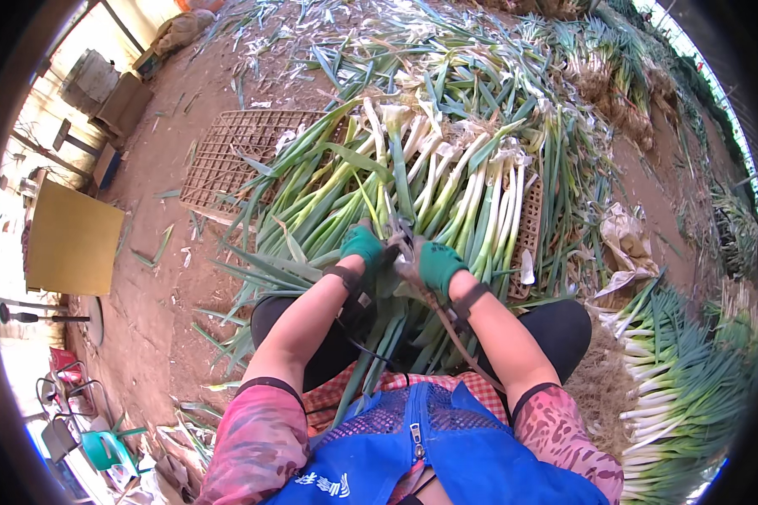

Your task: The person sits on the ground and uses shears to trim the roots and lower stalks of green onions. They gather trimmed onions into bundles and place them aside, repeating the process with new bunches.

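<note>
My left hand (pixel 364 245), in a green glove with dark fingers, is closed around a leek-like green onion stalk, its leaves running back over my lap. Close beside it, my right hand (pixel 434 260), gloved alike, grips a metal air nozzle tool (pixel 404 246) with a brown hose (pixel 450 328) trailing over my right leg. The exact finger grip on both sides is partly hidden. Just beyond my hands, large green onions (pixel 467 183) with white stems lie side by side on a brown plastic lattice crate (pixel 240 148).
Loose leaves and peelings (pixel 410 38) cover the ground ahead. Bundled onions (pixel 606 69) stand far right; a row of white-stemmed onions (pixel 663 391) lies near right. A crumpled sack (pixel 626 246) is at the right. A yellow board (pixel 74 238) and teal plastic stool (pixel 107 449) stand left.
</note>
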A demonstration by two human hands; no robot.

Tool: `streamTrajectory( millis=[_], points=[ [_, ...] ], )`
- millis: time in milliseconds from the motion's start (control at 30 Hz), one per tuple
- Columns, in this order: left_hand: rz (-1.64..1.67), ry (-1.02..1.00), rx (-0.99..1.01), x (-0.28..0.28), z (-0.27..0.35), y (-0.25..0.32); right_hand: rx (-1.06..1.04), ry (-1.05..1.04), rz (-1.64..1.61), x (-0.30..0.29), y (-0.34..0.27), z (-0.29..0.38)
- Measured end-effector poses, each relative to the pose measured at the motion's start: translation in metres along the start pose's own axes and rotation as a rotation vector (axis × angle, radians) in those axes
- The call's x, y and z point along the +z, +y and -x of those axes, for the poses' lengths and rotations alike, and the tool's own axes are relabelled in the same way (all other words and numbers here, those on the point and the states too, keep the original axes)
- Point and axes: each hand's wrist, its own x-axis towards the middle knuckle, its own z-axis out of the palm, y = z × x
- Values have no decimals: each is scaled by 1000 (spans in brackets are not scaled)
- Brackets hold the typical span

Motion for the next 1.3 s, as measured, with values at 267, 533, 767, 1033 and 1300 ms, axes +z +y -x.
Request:
streamTrajectory(
  millis=[267, 533, 767, 1033, 1300],
  points=[
    [95, -16, -25, -6, -14, -6, -38, 53, -264, -16, -1, -40],
    [415, -140, -155, -2, -3, 1, -19, -31, -97, -24, 1, -36],
    [807, -416, -120, -14, 15, 33, 99, 106, -42, -74, 11, -132],
    [711, -257, 3, 12, 22, 11, -11, 68, 181, -71, 7, -119],
    [588, -425, -117, 2, 17, 6, 36, -19, 228, -77, -9, -162]
  ],
)
